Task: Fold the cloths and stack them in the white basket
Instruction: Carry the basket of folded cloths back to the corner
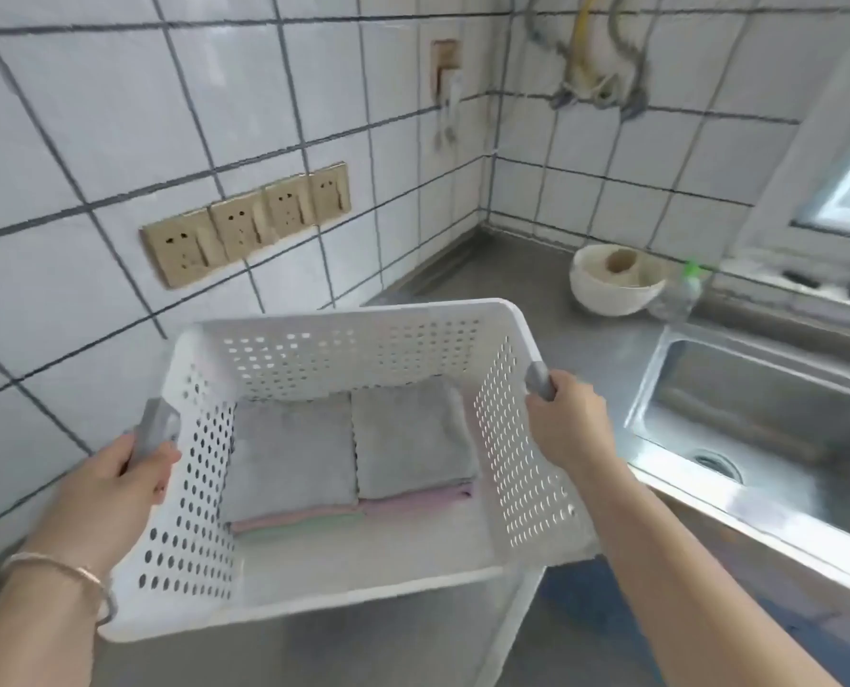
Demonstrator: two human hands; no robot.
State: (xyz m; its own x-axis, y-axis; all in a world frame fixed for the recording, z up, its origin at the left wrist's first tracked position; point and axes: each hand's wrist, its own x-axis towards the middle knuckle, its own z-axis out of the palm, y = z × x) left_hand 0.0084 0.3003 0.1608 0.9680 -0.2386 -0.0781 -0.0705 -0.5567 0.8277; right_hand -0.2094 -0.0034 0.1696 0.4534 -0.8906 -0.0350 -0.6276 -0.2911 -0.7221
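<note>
Both hands carry the white basket (343, 582): left hand (116, 483) and right hand (569, 419) each wrap a grey side handle. Between them lie the folded cloths (348, 448), two stacks. Looks light, stiff plastic; handles are the grip.

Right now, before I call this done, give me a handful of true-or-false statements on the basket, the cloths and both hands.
1. Both hands grip the grey handles of the white perforated plastic basket: left hand, right hand. True.
2. The basket holds no cloths. False: two stacks of folded cloths lie side by side inside, the left stack and the right stack.
3. Each stack has a grey cloth on top. True.
4. The basket sits in the stainless steel sink. False: it is held to the left of the sink.
5. A white ceramic bowl stands on the counter behind the sink. True.
</note>
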